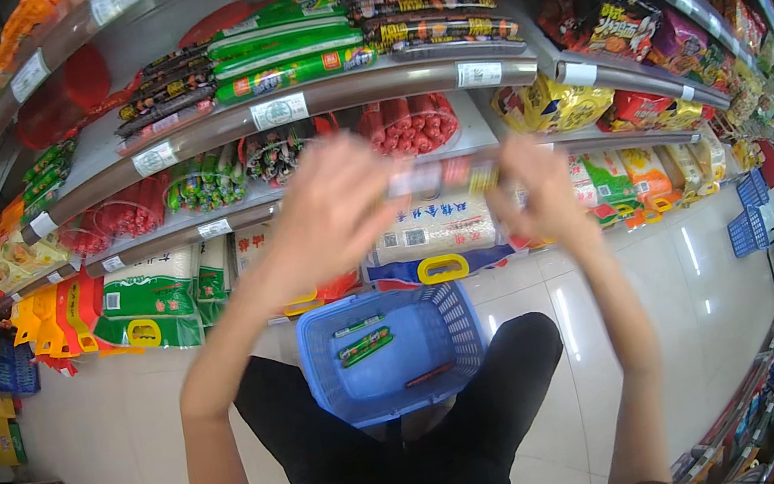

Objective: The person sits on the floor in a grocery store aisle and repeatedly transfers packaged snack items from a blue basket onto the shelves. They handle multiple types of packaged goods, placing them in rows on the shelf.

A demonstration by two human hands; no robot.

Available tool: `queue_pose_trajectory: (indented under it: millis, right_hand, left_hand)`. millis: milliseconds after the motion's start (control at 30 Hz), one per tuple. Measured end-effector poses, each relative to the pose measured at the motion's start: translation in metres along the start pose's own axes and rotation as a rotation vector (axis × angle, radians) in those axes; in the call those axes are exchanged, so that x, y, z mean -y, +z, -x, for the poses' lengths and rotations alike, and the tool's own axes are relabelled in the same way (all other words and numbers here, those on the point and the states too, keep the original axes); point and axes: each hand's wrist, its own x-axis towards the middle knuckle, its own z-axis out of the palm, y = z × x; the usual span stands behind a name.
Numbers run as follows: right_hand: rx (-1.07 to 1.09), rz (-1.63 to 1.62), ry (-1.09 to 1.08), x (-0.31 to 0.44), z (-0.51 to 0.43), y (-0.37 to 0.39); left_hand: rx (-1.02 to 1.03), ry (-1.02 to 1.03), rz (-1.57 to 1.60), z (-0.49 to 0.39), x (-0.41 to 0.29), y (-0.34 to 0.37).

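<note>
A packaged sausage stick [450,172] spans the gap between my hands, level in front of the lower shelf edge. My left hand [332,209] grips its left end and my right hand [542,187] its right end; both hands are blurred by motion. Below them, between my knees, a blue plastic basket [318,374] stands on the floor. Inside it lie green-wrapped sausages [366,347] and one dark reddish stick [429,374]. Behind my left hand, round tubs hold dark-wrapped sticks [274,155]; red-wrapped sausages [408,126] fill a tub between the hands.
Green sausage packs [288,48] and black-wrapped sausages [431,14] are stacked on the upper shelf. Bags of rice [152,294] stand under the shelves. Yellow snack packs [554,105] sit at the right. Blue baskets [747,232] stand farther right on the tiled floor [618,312].
</note>
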Motion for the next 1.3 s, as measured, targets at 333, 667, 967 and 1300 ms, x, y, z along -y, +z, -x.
queue_pose_trajectory:
  millis: [333,667,967,1300]
  right_hand:
    - [-0.081,0.147,0.094,-0.159,-0.128,-0.005]
    - [-0.229,-0.089,-0.001,0.004,0.076,0.15]
    - [1.15,-0.384,0.567,0.082,0.39,0.434]
    - [1.561,-0.131,0.589,0.083,0.371,0.426]
  left_hand:
    - [0.105,-0.203,-0.375,-0.138,0.131,0.053]
    - [-0.024,0.001,0.125,0.121,-0.038,0.171]
    - [1.012,-1.177,0.713,0.435,-0.149,0.354]
    - [1.639,-0.85,0.623,0.383,-0.162,0.36]
